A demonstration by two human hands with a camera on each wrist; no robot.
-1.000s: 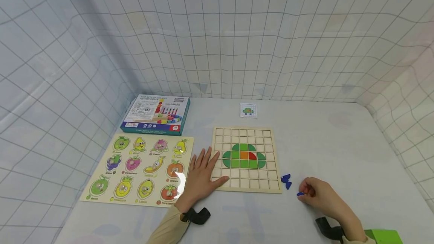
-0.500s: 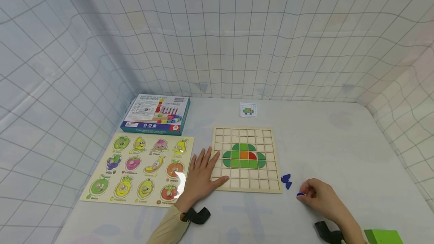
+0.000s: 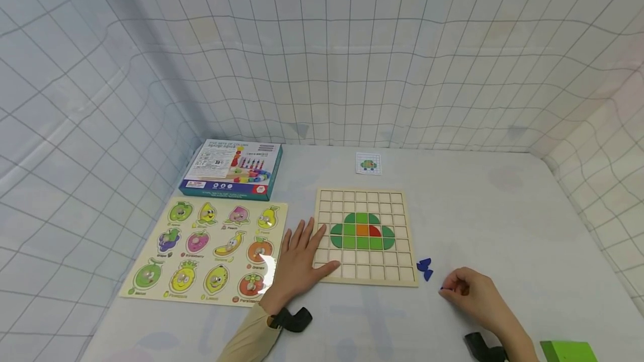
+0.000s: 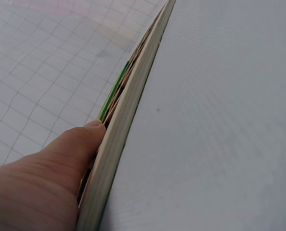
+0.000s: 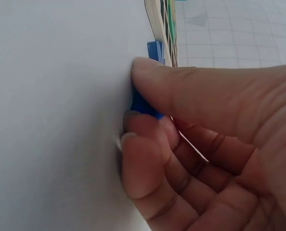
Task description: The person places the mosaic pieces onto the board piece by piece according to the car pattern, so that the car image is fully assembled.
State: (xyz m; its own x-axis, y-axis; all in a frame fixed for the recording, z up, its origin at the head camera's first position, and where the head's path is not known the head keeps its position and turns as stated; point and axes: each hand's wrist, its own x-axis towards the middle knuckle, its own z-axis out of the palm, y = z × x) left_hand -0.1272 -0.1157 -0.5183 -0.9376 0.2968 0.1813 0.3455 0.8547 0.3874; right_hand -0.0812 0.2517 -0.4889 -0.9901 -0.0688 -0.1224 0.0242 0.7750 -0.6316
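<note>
Blue piece [image 5: 145, 107], small and flat, pinched between thumb and fingertips of the right hand [image 3: 470, 294] — that grip is curled tight round it, low against the table [image 3: 503, 222], and only a sliver of blue shows in the head view. In the right wrist view the piece looks thin, solid blue, with a straight edge peeking out under the thumb; its full outline is hidden by the fingers.

Just beyond the grip, towards the board, lie two more blue pieces [image 3: 425, 270], touching each other, loose on the table beside the board's near right corner.

The grid board [image 3: 366, 236] itself: a green dome-like figure [image 3: 362, 232] sits in the middle rows, with an orange square and a red quarter-round at its centre. By my reading, the green body is laid and the blue bits are what's left to go in — the rows below the figure are bare. Three blue pieces outstanding, one of them in hand.

Over on the far side of the board from the right-hand grip, the left hand [image 3: 301, 261] lies flat, fingers spread, pressing the board's near left corner; the left wrist view shows the thumb against the board's edge.

Farther out: a small pattern card [image 3: 368, 163] beyond the board, a fruit puzzle [image 3: 208, 250] past the left hand, a boxed toy [image 3: 232, 168] behind that.
</note>
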